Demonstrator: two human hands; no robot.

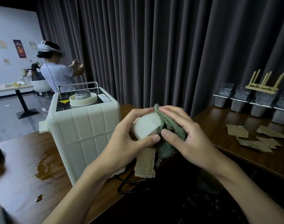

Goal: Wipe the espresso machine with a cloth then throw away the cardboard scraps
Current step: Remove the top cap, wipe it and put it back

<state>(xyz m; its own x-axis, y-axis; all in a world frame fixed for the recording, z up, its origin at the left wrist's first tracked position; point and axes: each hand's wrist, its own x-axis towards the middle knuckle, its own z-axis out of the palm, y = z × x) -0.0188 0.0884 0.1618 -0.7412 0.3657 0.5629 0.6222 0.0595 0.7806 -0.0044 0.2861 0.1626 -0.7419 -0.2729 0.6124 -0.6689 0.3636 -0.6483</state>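
A cream espresso machine (83,126) stands on the brown table, its ribbed back toward me. My left hand (126,139) grips a small cream plastic part (146,126) just right of the machine. My right hand (184,136) presses a green knitted cloth (168,125) against that part's right side. One corrugated cardboard scrap (145,164) lies on the table beneath my hands. Several more cardboard scraps (254,138) are spread over the table to the right.
A wet patch (46,165) shines on the table left of the machine, and a black cable (126,183) trails from its base. Glasses on grey holders (251,101) line the right table's back, before a dark curtain. Another person (57,70) stands at far left.
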